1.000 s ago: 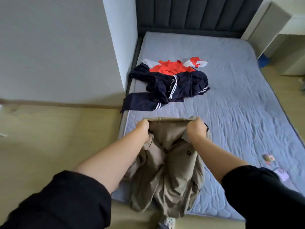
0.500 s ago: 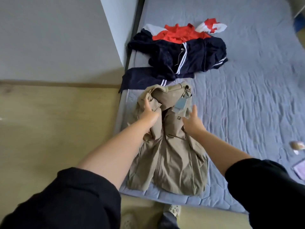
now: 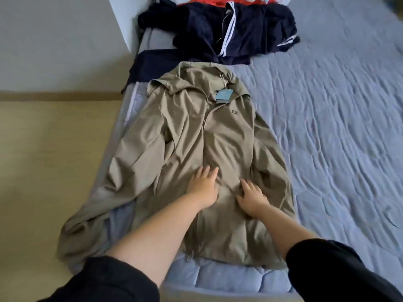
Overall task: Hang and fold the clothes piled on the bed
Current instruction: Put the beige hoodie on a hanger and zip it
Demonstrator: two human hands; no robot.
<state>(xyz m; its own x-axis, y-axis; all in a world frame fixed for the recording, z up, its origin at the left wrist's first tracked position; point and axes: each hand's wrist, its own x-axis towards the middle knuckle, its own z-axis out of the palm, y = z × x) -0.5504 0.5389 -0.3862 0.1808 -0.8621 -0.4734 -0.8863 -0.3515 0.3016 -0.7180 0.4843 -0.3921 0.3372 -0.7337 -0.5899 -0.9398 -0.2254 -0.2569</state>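
A khaki zip jacket (image 3: 196,131) lies spread front-up on the blue quilted bed (image 3: 338,138), collar away from me, with a blue tag (image 3: 223,95) at its neck. Its left sleeve hangs over the bed's left edge. My left hand (image 3: 202,184) and my right hand (image 3: 250,195) both rest flat on the jacket's lower front, fingers straight, on either side of the zip. Beyond the collar lies a navy garment with white stripes (image 3: 229,33), and an orange-red piece (image 3: 209,0) shows at the top edge.
A wooden floor (image 3: 50,160) runs along the bed's left side. A white wall or cabinet corner (image 3: 65,40) stands at the upper left. The right part of the bed shows bare quilt.
The jacket went from being held up by its collar to lying flat and spread out. Both hands let go of the collar and slid down to its lower front. The view moved closer.
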